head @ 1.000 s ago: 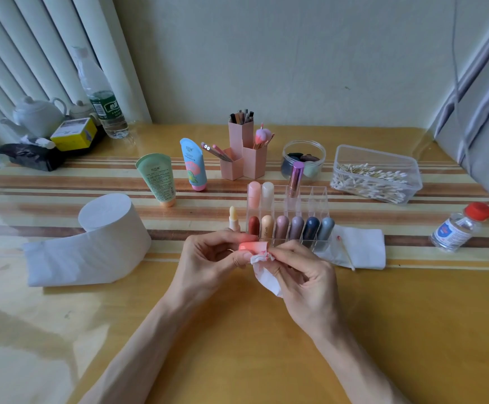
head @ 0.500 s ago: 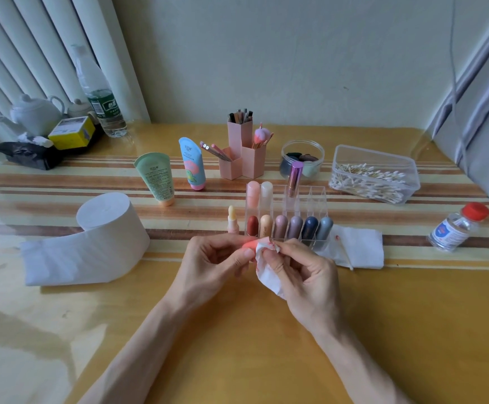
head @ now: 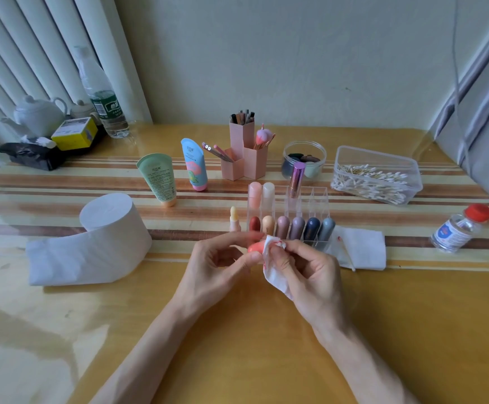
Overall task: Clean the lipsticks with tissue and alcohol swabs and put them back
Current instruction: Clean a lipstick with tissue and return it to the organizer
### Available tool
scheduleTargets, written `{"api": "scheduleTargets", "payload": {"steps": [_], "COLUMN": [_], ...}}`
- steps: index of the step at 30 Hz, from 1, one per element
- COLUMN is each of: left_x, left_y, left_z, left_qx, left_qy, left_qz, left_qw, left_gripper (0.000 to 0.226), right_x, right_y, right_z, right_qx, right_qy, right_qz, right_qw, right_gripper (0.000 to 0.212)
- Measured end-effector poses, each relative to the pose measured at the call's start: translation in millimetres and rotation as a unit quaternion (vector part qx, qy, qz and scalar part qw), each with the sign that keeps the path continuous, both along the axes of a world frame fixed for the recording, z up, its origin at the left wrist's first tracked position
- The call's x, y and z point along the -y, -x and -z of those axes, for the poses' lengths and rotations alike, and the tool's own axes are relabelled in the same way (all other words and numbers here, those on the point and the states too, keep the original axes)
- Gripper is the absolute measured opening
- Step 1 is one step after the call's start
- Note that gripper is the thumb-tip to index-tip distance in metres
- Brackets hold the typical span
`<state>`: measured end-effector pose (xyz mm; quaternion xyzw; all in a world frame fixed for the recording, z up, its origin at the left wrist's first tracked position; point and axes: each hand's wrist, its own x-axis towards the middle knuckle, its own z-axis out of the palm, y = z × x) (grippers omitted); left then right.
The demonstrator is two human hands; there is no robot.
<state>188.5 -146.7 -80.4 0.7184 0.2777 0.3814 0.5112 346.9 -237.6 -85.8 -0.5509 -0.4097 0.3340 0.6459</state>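
Just near of the organizer (head: 319,196): L hand (head: 217,266) pinches coral lipstick (head: 255,246), R hand (head: 304,272) grips tissue (head: 275,277) against it; excess pressure may smear/snap the stick.

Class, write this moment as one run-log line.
step: wipe | left hand: holds coral lipstick | right hand: pinches tissue against it | organizer: front row holds six lipsticks
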Motion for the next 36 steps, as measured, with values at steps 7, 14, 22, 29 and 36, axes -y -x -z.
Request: {"api": "scheduleTargets", "payload": {"steps": [7, 14, 22, 29, 36], "left_x": [-0.7, -0.4, -3.5, -3.8, -3.6], "left_y": [0.5, -3.3, 1.6, -1.3, 0.6], "left_z": [1.9, 2.2, 5.6, 5.3, 6.3], "left_qx": [-0.006, -0.004, -0.006, -0.037, -0.002], "left_qy": [0.004, 0.037, -0.041, 0.036, -0.003], "left_qz": [0.000, 0.012, -0.010, 0.032, -0.003], "left_qw": [1.000, 0.999, 0.999, 0.998, 1.000], "left_gripper": [0.017, 0.028, 0.021, 0.033, 0.022], "right_x": [1.9, 1.6, 1.4, 1.3, 0.9], "right_y": [4.0, 0.7, 3.9, -0.4, 2.9], "right_z": [-3.3, -2.7, -4.4, 3.6, -1.4], "right_qx": [0.021, 0.017, -0.009, 0.082, 0.019], "right_qy": [-0.022, -0.018, -0.005, -0.042, -0.013], "right_qz": [-0.011, 0.006, -0.006, 0.025, 0.007], "right_qw": [0.999, 1.000, 1.000, 0.995, 1.000], "right_gripper": [0.012, 0.013, 0.011, 0.011, 0.012]}}
